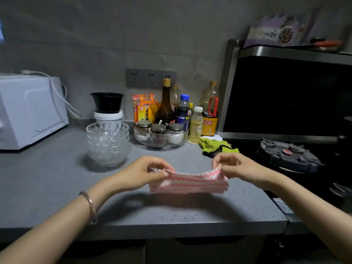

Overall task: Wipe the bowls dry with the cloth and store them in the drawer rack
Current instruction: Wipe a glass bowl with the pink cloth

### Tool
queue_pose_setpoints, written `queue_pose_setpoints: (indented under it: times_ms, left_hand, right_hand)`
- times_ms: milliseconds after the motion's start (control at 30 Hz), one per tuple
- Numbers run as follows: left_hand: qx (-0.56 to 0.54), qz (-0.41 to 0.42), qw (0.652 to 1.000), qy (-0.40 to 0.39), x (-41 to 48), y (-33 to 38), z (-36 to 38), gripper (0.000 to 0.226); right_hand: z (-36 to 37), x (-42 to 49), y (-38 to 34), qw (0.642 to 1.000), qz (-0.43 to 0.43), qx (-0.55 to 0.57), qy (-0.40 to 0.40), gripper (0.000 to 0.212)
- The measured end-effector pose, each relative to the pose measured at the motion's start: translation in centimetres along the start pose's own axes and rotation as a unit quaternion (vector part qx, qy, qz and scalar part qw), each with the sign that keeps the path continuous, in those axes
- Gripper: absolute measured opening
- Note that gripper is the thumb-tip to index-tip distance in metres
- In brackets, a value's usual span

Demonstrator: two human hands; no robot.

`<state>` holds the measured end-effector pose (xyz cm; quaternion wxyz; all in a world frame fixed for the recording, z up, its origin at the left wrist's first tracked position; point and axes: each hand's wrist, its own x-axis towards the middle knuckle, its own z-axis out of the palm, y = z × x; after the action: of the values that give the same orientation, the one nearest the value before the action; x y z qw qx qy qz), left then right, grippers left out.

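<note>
Nearest, both hands — left hand, right hand — pinch the top corners of a pink-and-white striped cloth, held above the grey counter. Beyond, a stack of clear cut-glass bowls sits untouched — judged barely begun; no drawer rack visible.

Nothing is reading clearly: the orange label on a bottle and the purple bag are showing characters too blurred to make out.

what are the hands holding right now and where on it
Both hands hold the pink-and-white striped cloth: left hand pinches its upper left corner, right hand its upper right corner.
</note>
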<state>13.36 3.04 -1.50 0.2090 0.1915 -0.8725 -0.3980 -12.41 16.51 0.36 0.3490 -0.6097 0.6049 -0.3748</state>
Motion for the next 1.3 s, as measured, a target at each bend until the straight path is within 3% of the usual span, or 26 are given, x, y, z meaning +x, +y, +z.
queue_pose_setpoints:
  times_ms: [100,167,300,533,667,800,867,967,1067,1200,1300]
  left_hand:
    - [-0.010,-0.038,0.994,-0.105,-1.1,-1.6,2.1,0.016]
    - [0.011,-0.046,0.991,-0.126,-0.8,-2.4,2.7,0.015]
    - [0.072,-0.074,0.993,-0.052,0.9,-2.7,3.1,0.014]
    - [0.177,-0.079,0.981,0.020,3.8,-3.6,4.3,0.012]
    - [0.226,-0.079,0.971,-0.011,4.7,-4.4,4.9,0.021]
    - [0.239,-0.082,0.963,-0.088,5.9,-3.8,6.1,0.050]
    - [0.265,-0.095,0.952,-0.120,6.7,-3.1,6.8,0.050]
    - [0.213,-0.097,0.957,-0.169,7.7,-2.4,6.9,0.029]
    - [0.081,-0.101,0.973,-0.190,7.2,-2.0,6.1,0.022]
    - [-0.095,-0.132,0.980,-0.118,5.8,-1.5,4.4,0.012]
    - [-0.142,-0.133,0.981,-0.004,4.9,-0.6,3.1,0.010]
  right_hand:
    - [0.6,-1.4,1.9,0.986,0.084,0.000,-0.146,0.011]
    - [1.2,-1.6,2.8,0.980,0.109,-0.015,-0.166,0.010]
    - [1.9,-0.6,3.5,0.985,0.131,-0.084,-0.082,0.017]
    - [2.1,1.2,4.9,0.972,0.148,-0.179,0.040,0.009]
    - [2.1,1.6,5.3,0.965,0.154,-0.207,0.050,0.008]
    - [2.2,2.0,5.7,0.961,0.144,-0.232,0.053,0.010]
    - [2.2,2.1,6.0,0.959,0.140,-0.237,0.065,0.011]
    - [2.1,1.8,6.1,0.958,0.119,-0.243,0.093,0.008]
    - [2.0,1.1,6.0,0.959,0.088,-0.229,0.139,0.003]
    - [2.5,0.2,4.7,0.968,0.103,-0.107,0.201,0.023]
    - [3.8,-0.3,2.7,0.980,0.158,0.023,0.120,0.043]
